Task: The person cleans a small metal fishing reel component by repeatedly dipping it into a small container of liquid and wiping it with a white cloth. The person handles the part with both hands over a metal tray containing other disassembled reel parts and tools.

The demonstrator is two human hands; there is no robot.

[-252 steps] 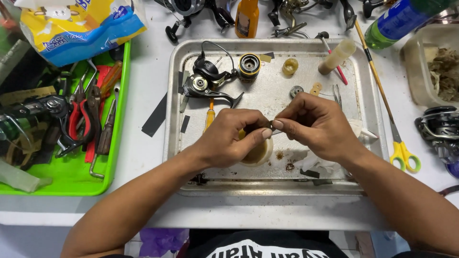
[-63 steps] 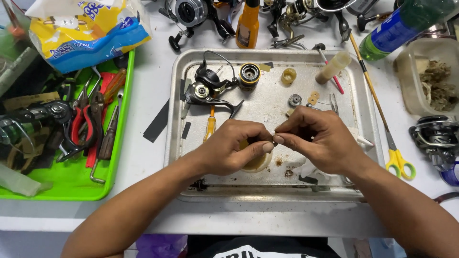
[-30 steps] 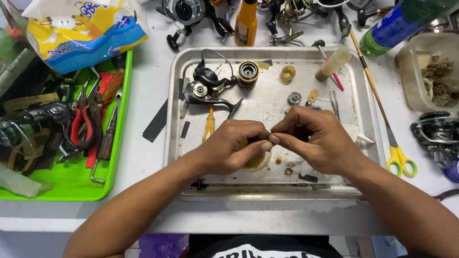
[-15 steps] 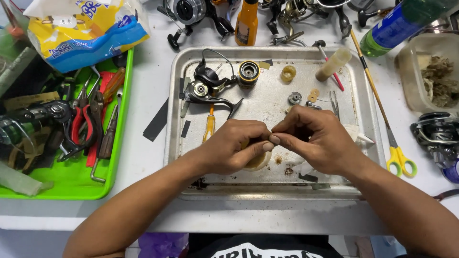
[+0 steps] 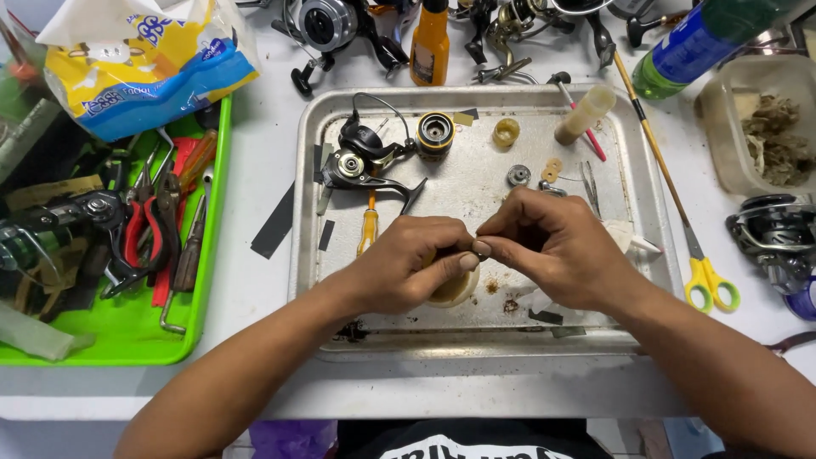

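At frame centre, over the metal tray (image 5: pixel 612 110), our left hand (image 5: pixel 412 272) and right hand (image 5: pixel 557 246) meet fingertip to fingertip, pinching a tiny part (image 5: pixel 478 249) between them.

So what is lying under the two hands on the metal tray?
A round cream-coloured cup shows under the left hand, mostly covered. Rust-coloured crumbs lie beside the right hand. The pinched part is hidden.

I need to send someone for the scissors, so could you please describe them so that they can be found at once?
Start at the metal tray in the middle of the white table, where the two hands work. Just off its right edge lie the scissors, blades pointing up and away, next to a thin stick. Their bright yellow handle loops, nearest the person's right forearm, set them apart from the dark fishing reel further right.
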